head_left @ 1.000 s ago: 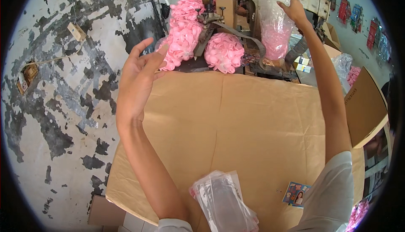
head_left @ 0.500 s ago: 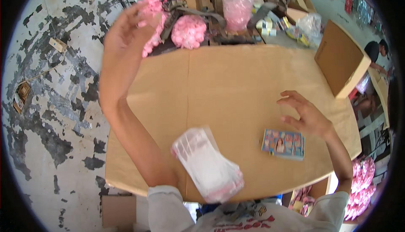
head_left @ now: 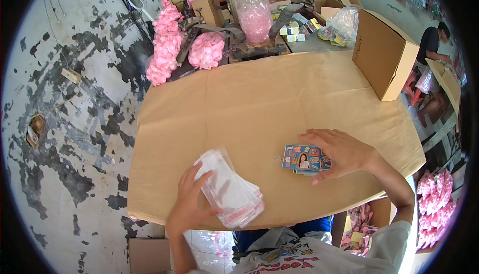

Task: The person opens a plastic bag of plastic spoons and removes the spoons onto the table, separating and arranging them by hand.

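Note:
A fanned stack of clear plastic bags (head_left: 232,191) with pinkish edges lies near the table's front edge. My left hand (head_left: 192,194) is at its left side, fingers spread and resting against the bags. To the right lies a small stack of blue printed cards (head_left: 302,158) with a portrait on top. My right hand (head_left: 347,152) arches over the right part of these cards, its fingers and thumb apart. That hand hides part of the stack, and I cannot tell whether its fingertips touch it.
Brown paper covers the table (head_left: 249,99). An upright cardboard box (head_left: 381,57) stands at its far right corner. Beyond the far edge are pink bundles (head_left: 207,49), a clear bag of pink items (head_left: 254,22) and a machine. Another person (head_left: 434,44) sits at the right.
My left hand has come down from high over the table's far left to the bags. My right hand has lowered over the cards. The view has shifted.

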`<action>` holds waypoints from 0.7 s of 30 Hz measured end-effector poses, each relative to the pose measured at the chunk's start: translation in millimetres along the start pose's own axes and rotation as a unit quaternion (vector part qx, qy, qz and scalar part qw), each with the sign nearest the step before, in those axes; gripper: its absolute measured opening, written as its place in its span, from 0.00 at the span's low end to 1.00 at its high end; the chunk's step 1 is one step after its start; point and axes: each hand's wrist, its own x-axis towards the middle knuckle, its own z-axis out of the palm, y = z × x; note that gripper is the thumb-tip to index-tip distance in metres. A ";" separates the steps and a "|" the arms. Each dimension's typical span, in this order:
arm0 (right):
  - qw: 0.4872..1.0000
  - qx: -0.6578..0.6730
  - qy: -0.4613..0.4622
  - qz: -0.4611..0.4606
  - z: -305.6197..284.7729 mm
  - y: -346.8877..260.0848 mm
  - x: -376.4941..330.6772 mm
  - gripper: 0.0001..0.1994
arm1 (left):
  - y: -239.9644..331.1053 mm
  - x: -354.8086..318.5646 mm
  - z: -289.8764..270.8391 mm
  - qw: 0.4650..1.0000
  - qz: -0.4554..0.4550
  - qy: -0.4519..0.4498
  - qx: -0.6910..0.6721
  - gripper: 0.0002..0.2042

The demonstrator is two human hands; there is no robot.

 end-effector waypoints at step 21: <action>0.994 -0.070 -0.082 0.008 18.1 -3.7 2.4 0.40 | 62.3 8.0 102.7 0.919 -0.336 0.192 0.079 0.44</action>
